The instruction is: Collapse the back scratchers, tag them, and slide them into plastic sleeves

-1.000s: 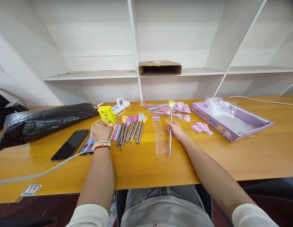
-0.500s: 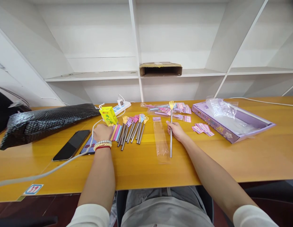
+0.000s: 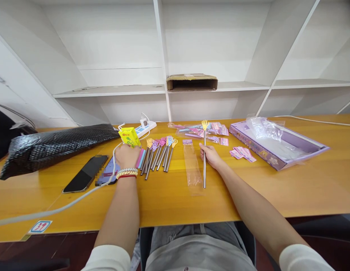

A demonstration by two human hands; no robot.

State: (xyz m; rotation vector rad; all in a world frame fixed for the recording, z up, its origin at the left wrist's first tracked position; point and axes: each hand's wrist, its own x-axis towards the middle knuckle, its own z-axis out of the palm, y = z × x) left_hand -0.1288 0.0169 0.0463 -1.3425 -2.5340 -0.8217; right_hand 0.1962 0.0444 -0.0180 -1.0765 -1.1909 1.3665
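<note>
My right hand (image 3: 211,155) is closed round the metal rod of a back scratcher (image 3: 204,162) with a yellow claw head, held upright. Just left of it a clear plastic sleeve (image 3: 192,163) lies flat. Over several coloured tubes (image 3: 141,158), pink and blue ones showing, rests my left hand (image 3: 127,156); its fingers are hidden from view. Beside them several metal back scratchers (image 3: 160,154) with coloured claw heads are fanned out. A yellow box (image 3: 130,136) stands behind my left hand. Small pink cards (image 3: 242,153) lie to the right.
Bagged scratchers (image 3: 203,130) lie at the back, a purple box (image 3: 279,145) holding clear plastic at right. At left are a black wrapped parcel (image 3: 59,146), a black phone (image 3: 86,174), a purple-screened phone (image 3: 110,171), a white cable (image 3: 64,207) and a power strip (image 3: 143,129).
My left hand has moved slightly right and up, now covering more of the coloured tubes and uncovering more of the purple-screened phone. My right hand and its scratcher have hardly moved.
</note>
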